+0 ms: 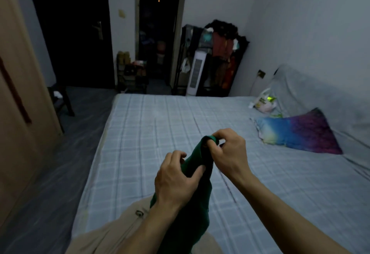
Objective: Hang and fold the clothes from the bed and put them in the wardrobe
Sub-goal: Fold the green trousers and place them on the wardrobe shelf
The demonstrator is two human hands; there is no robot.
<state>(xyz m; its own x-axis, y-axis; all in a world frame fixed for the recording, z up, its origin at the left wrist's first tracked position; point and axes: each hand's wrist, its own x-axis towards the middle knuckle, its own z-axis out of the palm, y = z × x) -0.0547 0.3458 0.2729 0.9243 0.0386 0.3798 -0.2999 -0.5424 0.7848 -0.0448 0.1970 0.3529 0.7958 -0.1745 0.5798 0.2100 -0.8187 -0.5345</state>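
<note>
A dark green garment point(192, 213) hangs bunched in front of me above the near edge of the bed point(160, 125), which is covered by a pale blue checked sheet. My right hand point(228, 151) pinches the garment's top edge. Lower and to the left, my left hand point(176, 179) grips the cloth with thumb and fingers. A beige garment point(112, 231) lies under my forearms at the bed's near corner. The wooden wardrobe point(20, 113) stands along the left edge of the view.
A colourful pillow point(298, 133) and a plastic bag point(264, 101) lie at the bed's right side by the wall. Beyond the bed stand an open clothes rack point(224, 57), a white fan heater point(195, 73) and a shoe rack point(132, 73). A dark stool point(60, 99) stands on the floor at left.
</note>
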